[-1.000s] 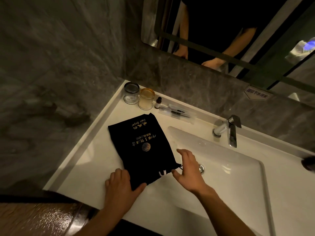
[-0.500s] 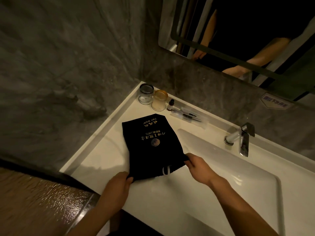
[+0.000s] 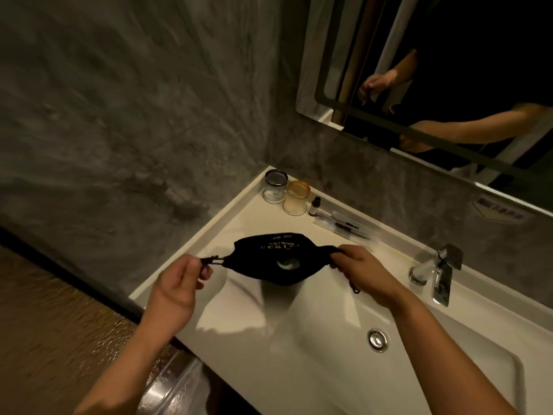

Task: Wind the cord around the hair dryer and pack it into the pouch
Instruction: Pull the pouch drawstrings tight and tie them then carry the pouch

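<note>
A black drawstring pouch [image 3: 269, 259] with gold lettering hangs in the air above the white counter, between both hands. My left hand [image 3: 175, 283] pinches the drawstring at the pouch's left side. My right hand [image 3: 359, 271] grips the pouch's right edge and its cord, whose end dangles below the hand. The pouch mouth faces me, drawn to a small hole showing something pale inside. The hair dryer itself is hidden.
A white counter [image 3: 239, 322] with a sunken basin and drain [image 3: 377, 339]. A chrome faucet [image 3: 438, 272] stands at the right. Two glass cups [image 3: 285, 191], a small dark bottle [image 3: 314, 206] and wrapped toiletries [image 3: 344, 224] line the back edge. A mirror is above.
The pouch lay flat on the counter before; now both hands have lifted it and pulled its drawstrings outward, bunching its mouth. My view shifted to the left.
</note>
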Demonstrator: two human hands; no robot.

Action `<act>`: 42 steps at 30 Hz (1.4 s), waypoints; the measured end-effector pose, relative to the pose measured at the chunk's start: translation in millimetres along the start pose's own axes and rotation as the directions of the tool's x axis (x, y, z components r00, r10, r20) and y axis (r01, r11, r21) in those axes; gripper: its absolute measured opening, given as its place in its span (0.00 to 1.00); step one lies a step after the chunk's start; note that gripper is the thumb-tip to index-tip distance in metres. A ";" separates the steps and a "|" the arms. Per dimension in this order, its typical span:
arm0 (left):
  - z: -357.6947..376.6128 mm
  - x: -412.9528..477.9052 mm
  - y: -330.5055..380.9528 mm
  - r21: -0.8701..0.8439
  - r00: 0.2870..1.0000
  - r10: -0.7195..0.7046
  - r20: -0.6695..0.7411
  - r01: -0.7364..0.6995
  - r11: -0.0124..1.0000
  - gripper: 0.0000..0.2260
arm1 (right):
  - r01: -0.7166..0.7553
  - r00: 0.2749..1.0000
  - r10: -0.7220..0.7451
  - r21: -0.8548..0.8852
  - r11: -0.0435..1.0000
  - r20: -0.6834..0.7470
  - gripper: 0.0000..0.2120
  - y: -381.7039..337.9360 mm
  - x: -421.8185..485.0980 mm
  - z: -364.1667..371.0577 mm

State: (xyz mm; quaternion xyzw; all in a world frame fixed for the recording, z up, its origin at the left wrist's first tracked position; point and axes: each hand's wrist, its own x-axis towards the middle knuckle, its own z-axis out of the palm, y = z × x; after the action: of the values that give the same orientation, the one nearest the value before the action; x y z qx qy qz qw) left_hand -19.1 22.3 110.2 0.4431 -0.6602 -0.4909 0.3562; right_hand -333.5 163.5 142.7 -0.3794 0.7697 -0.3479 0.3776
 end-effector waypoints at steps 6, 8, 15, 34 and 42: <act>-5.3 21.5 46.1 -0.519 0.998 -0.056 0.018 0.057 0.853 0.22 | 0.030 0.998 -0.044 0.341 0.940 0.036 0.13 -23.7 10.8 -20.9; -7.7 26.0 52.8 -0.599 0.998 -0.056 0.017 0.055 0.799 0.18 | 0.024 0.997 -0.050 0.415 0.910 0.051 0.12 -24.6 14.3 -25.9; -5.7 37.9 69.5 -0.888 0.961 -0.225 0.161 0.241 0.392 0.10 | 0.005 1.000 0.013 0.596 0.803 -0.025 0.17 -22.4 22.7 -33.3; 22.9 35.7 62.7 0.061 0.995 0.093 -0.039 -0.091 0.994 0.09 | -0.068 0.994 0.101 0.983 0.169 0.051 0.10 -8.8 16.3 -6.6; 16.1 35.5 71.6 -0.580 0.984 -0.151 -0.095 0.069 0.812 0.15 | -0.051 0.991 0.128 0.971 0.233 0.022 0.09 7.0 7.0 -19.7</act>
State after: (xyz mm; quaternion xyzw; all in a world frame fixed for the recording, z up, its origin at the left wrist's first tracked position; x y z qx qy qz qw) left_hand -63.1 3.4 176.3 0.3853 -0.4288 -0.6551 0.4884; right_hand -355.4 165.7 144.0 -0.0098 0.4228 -0.7379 0.5260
